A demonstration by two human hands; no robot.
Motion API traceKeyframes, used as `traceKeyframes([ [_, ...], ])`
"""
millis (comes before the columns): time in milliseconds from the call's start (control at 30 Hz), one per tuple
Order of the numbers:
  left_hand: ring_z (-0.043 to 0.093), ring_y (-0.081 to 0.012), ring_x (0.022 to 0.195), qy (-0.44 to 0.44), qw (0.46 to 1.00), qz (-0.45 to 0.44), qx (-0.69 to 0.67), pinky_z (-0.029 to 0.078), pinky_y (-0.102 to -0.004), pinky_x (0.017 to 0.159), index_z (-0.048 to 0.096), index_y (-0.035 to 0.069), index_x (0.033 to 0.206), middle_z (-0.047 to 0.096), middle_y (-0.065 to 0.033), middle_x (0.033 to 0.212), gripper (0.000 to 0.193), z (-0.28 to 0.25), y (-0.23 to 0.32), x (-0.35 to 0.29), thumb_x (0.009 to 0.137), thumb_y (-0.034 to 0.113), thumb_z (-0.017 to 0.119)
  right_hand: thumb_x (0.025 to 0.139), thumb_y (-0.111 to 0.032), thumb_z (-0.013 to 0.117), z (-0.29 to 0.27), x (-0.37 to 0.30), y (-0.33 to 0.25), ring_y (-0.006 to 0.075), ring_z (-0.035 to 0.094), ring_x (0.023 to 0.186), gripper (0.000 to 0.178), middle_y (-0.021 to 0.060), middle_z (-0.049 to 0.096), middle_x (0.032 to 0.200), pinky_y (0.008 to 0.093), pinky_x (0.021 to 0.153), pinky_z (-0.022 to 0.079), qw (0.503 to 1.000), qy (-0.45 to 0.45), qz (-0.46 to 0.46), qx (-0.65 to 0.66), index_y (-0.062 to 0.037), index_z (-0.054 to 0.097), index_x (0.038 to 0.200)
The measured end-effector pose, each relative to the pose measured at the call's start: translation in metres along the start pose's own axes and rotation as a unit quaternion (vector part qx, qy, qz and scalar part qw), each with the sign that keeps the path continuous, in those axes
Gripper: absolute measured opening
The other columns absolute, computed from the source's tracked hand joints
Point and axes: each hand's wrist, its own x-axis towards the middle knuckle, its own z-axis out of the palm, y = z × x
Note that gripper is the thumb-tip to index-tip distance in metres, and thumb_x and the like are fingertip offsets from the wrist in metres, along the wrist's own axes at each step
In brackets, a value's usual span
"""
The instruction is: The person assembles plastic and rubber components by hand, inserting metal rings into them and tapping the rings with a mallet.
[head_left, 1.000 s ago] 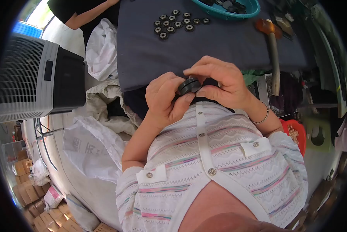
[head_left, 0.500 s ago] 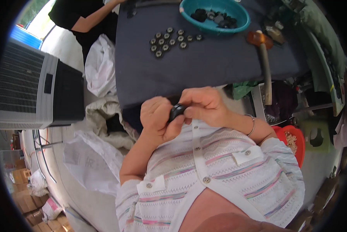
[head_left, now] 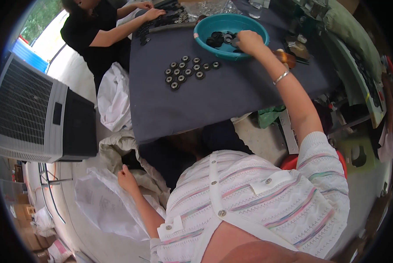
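Retrieval from the teal basin (head_left: 226,55) seemed in hand: the right hand (head_left: 251,42) was at a grey disc (head_left: 235,42) inside, whether pinching it unclear. Bearing wheels (head_left: 188,72) sat left of the basin; the left hand (head_left: 126,179), grip also unclear, was well below-left. Lifting called for clearing the basin's rim.

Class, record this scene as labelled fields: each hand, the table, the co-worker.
Right hand: in the teal basin, at dark parts
Left hand: near the white sack; whether it holds anything is unclear
Table: dark cover, cluster of round black pieces with metal centres
Co-worker: hands over small parts, table's far left
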Motion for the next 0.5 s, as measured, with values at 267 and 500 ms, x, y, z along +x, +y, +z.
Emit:
traceKeyframes([
  [267, 0.057, -0.0182, 0.065, -0.011, 0.969, 0.191, -0.154, 0.046, -0.0294, 0.064, 0.063, 0.002, 0.098, 0.063, -0.01, 0.079, 0.018, 0.014, 0.159, 0.017, 0.082, 0.009, 0.059, 0.069, -0.015, 0.069, 0.021, 0.027, 0.011, 0.0326, 0.061, 0.097, 0.03, 0.0181, 0.064, 0.1, 0.0406, 0.079, 0.049, 0.987, -0.153, -0.012, -0.05, -0.0017, 0.066, 0.096],
  [500, 0.059, -0.0294, 0.066, -0.131, 0.883, 0.393, -0.222, 0.046, -0.0381, 0.06, 0.063, 0.007, 0.096, 0.056, -0.0125, 0.074, 0.016, 0.102, 0.268, 0.03, 0.081, 0.01, 0.059, 0.07, -0.005, 0.064, 0.033, 0.034, 0.025, 0.0314, 0.063, 0.079, 0.021, 0.0161, 0.065, 0.09, 0.0371, 0.07, 0.05, 0.988, -0.105, -0.113, 0.005, -0.0023, 0.067, 0.091],
])
